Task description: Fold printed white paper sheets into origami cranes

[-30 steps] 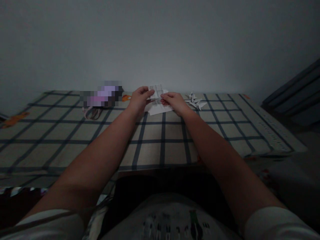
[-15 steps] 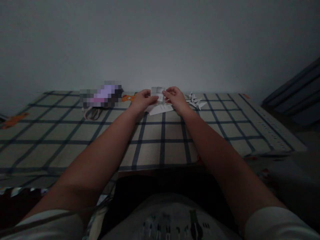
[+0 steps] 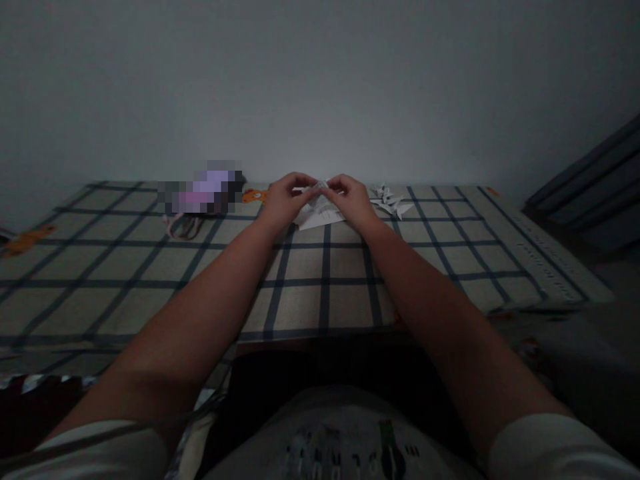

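— Where is the small paper (image 3: 323, 183)?
— Between the fingertips: a left hand (image 3: 287, 200) and a right hand (image 3: 355, 201) pinch it, thumbs nearly meeting, over a pale sheet (image 3: 319, 219) just below the fingers.
— And a clean fold?
— Edges should probably be matched first, then the crease pressed evenly outward from both thumbs.

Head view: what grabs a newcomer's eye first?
Likely the left hand and right hand, mid-frame, pinching a small paper between them above a white sheet. Next, the purple item, partly pixelated, sits left of them on the checked cloth. Pointed folded-paper shapes lie just right of the hands.
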A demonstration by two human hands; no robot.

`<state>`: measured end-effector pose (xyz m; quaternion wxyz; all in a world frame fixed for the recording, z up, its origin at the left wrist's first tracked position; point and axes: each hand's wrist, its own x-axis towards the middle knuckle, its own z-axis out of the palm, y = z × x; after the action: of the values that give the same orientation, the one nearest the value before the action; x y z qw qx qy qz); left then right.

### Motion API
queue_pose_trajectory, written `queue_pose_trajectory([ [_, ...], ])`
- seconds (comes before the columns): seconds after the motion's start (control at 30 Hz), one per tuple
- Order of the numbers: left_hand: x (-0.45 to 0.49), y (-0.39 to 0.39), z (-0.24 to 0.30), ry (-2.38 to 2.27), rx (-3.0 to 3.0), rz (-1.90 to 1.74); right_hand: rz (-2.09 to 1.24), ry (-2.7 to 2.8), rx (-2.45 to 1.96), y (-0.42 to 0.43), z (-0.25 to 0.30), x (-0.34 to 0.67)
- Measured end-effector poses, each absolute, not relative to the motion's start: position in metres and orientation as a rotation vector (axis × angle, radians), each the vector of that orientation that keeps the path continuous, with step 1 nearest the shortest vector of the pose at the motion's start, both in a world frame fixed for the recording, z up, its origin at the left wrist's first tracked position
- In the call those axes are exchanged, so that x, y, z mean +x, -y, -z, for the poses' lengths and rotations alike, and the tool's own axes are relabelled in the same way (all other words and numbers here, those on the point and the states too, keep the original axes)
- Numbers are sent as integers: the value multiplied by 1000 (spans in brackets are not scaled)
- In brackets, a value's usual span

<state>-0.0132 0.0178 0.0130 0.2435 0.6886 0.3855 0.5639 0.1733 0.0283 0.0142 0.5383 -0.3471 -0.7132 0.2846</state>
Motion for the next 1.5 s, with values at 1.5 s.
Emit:
queue_pose_trajectory([
  [1.5,-14,-11,-17,-1168,2128,-1619,-695,1686,-728,-27,-14,168],
])
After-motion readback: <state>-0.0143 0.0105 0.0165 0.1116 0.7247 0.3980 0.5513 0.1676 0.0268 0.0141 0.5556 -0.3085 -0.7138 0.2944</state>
